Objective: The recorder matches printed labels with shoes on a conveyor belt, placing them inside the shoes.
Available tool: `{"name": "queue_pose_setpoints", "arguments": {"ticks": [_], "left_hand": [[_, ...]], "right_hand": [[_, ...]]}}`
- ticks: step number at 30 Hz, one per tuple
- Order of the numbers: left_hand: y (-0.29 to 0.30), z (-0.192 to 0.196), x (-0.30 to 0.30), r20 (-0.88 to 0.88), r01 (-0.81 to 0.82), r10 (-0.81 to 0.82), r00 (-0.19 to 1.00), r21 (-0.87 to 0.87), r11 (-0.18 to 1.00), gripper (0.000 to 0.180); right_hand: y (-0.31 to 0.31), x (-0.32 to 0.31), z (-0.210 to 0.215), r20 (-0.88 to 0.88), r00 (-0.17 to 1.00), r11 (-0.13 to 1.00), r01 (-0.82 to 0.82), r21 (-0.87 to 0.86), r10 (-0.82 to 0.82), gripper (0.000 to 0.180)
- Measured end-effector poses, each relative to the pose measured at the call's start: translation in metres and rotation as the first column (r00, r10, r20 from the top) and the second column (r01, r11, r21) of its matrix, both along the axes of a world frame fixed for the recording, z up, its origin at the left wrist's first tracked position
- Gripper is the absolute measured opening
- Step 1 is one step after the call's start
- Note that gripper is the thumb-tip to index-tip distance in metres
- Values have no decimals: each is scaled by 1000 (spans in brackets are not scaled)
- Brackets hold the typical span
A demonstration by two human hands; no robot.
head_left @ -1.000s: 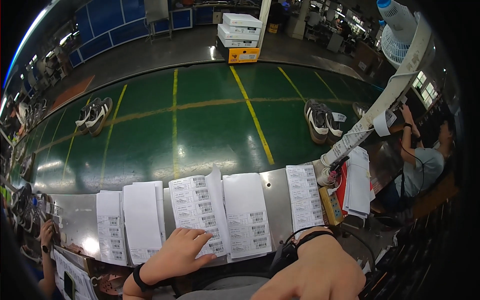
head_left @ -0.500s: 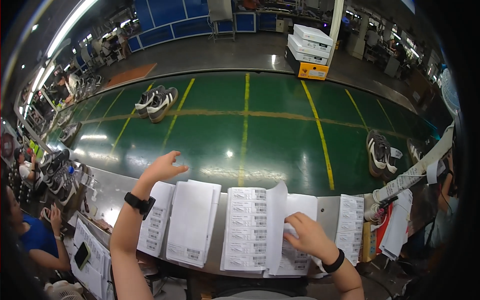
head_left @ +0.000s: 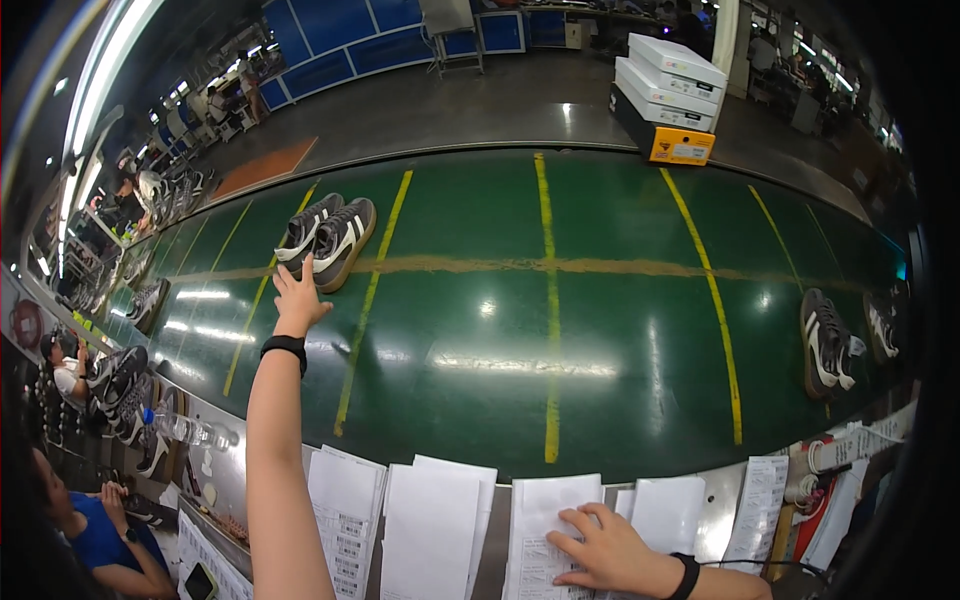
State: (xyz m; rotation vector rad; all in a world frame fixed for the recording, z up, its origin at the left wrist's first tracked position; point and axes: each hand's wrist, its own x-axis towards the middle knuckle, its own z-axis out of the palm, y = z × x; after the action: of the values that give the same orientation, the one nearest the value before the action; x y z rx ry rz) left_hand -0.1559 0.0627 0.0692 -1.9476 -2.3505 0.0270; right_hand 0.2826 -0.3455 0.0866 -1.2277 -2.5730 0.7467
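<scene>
My left hand [head_left: 297, 300] stretches across the green conveyor belt, fingers spread, its tips at the heel end of a pair of dark sneakers [head_left: 342, 246] with white stripes and gum soles. Whether the fingertips touch the shoes I cannot tell. Over a stack of printed label sheets [head_left: 545, 500] at the near edge lies my right hand [head_left: 608, 548], its fingers apart and bent on the paper. To its left are a pile of blank-looking white sheets [head_left: 430, 525] and another label stack [head_left: 345, 500]. On its right side sits more white paper [head_left: 670, 508].
A second sneaker pair [head_left: 823, 345] stands on the belt at the right. Shoe boxes [head_left: 672, 95] are stacked beyond the far edge. A plastic bottle [head_left: 195, 428] lies at the left near edge, by a person in blue [head_left: 120, 530]. More labels [head_left: 757, 510] lie at right.
My left hand has reached forward to the sneakers at the left. The right hand has let the lifted sheet down and now rests on the label stack. The view has shifted.
</scene>
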Motion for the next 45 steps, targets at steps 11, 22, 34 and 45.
{"name": "queue_pose_setpoints", "arguments": {"ticks": [11,22,34,45], "left_hand": [[98,12,-5,-81,-81,64,995,-221,972,80],[-160,29,176,405,636,-510,759,-294,714,60],[-192,19,214,327,922,-905,272,180,342,32],[-282,113,252,529,972,-841,111,116,202,29]], "right_hand": [[0,-7,-11,54,987,977,159,-145,-153,68],[42,0,17,61,998,997,-6,-71,10,51],[184,-32,-12,-461,802,856,494,154,-380,28],[147,-19,34,-427,881,930,310,195,-204,15]]}}
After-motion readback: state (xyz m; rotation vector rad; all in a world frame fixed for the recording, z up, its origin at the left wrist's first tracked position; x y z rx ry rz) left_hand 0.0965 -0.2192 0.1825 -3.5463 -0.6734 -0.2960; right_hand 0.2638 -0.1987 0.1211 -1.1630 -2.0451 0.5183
